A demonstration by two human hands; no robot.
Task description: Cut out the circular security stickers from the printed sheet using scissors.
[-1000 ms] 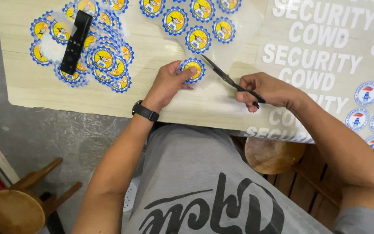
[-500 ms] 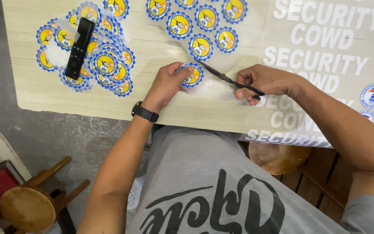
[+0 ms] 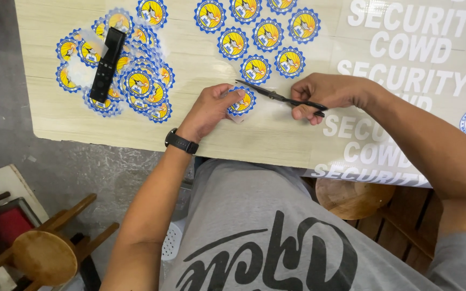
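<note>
Head view: round blue-and-yellow sticker (image 3: 241, 102) pinched in the left hand (image 3: 211, 110), scissors (image 3: 279, 98) in the right hand (image 3: 324, 94).
Left fingers close on the sticker's near edge against the counter (image 3: 136, 129). Scissors lie just right of it, long axis left-right, tips toward the sticker, right fingers curled through the handles; blade gap unclear.

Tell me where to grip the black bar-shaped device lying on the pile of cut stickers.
Likely best: pinch the black bar-shaped device across its narrow width at mid-length, coming from above. It lies flat and slightly tilted on the pile of round blue-and-yellow stickers, long sides exposed. Both ends rest on loose stickers, so lifting at an end might drag some.
</note>
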